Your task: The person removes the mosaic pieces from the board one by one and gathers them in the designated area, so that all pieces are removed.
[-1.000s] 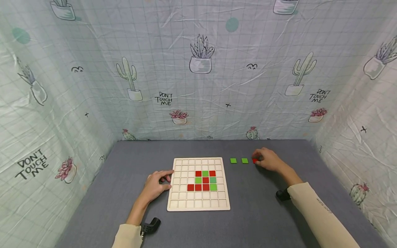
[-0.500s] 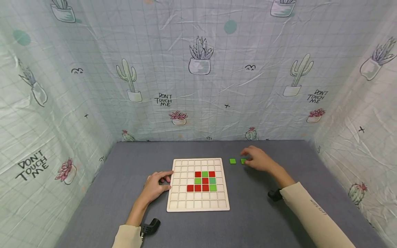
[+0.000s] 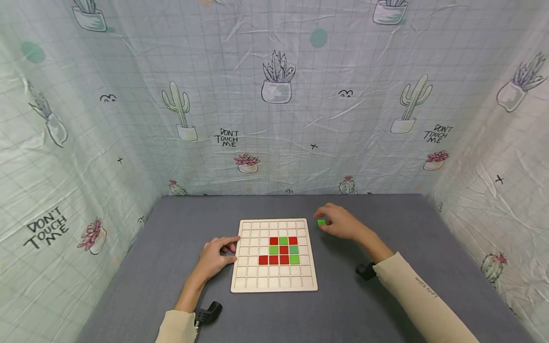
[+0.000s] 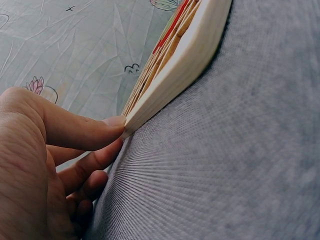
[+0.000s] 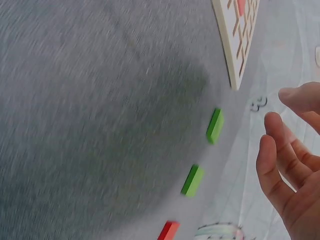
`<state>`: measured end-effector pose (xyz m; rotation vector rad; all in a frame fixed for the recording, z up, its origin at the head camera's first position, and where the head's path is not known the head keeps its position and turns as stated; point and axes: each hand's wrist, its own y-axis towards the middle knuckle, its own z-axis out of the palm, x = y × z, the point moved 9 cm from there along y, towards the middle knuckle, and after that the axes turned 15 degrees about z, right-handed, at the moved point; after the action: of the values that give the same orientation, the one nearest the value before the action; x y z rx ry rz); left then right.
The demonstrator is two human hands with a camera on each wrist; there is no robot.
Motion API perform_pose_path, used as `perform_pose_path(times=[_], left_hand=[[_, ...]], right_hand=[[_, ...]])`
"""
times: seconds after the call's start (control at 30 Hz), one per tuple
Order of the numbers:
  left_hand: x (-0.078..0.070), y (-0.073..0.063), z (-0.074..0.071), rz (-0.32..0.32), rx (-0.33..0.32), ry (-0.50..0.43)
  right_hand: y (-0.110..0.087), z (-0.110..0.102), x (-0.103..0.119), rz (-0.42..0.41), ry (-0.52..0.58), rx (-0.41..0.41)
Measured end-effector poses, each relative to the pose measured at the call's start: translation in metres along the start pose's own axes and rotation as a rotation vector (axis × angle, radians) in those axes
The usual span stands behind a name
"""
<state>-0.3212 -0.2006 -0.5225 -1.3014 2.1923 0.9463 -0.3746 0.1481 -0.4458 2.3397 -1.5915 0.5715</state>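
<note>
A square wooden grid board (image 3: 253, 282) lies on the table, with several red tiles (image 3: 273, 260) and green tiles (image 3: 273, 249) set in its cells. My left hand (image 3: 214, 255) rests beside it, index finger and thumb tips touching its left edge. In the left wrist view the thumb (image 4: 85, 131) meets the board's side (image 4: 175, 95). Beyond the board's far right corner, my right hand (image 3: 340, 224) hovers with parted, bent fingers and holds nothing. One loose green tile (image 3: 321, 222) shows by its fingertips. The right wrist view shows a second green tile (image 5: 192, 181) and a red tile (image 5: 169, 231).
The grey cloth-covered table (image 3: 274, 317) carries the board and the loose tile row. A printed cactus curtain (image 3: 274, 128) closes off the back and both sides. Black wrist cameras (image 3: 208, 313) stick out from both sleeves.
My right hand has travelled left along the loose tile row, from the red tile past one green tile to the tile nearest the board. The left hand and board stay put.
</note>
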Motion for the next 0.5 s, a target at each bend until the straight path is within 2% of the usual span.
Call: perform_pose_path(times=[0.5], left_hand=[[0.000,0.000,-0.001,-0.004,0.000,0.003]], right_hand=[[0.006,0.026,0.048,-0.015,-0.003,0.085]])
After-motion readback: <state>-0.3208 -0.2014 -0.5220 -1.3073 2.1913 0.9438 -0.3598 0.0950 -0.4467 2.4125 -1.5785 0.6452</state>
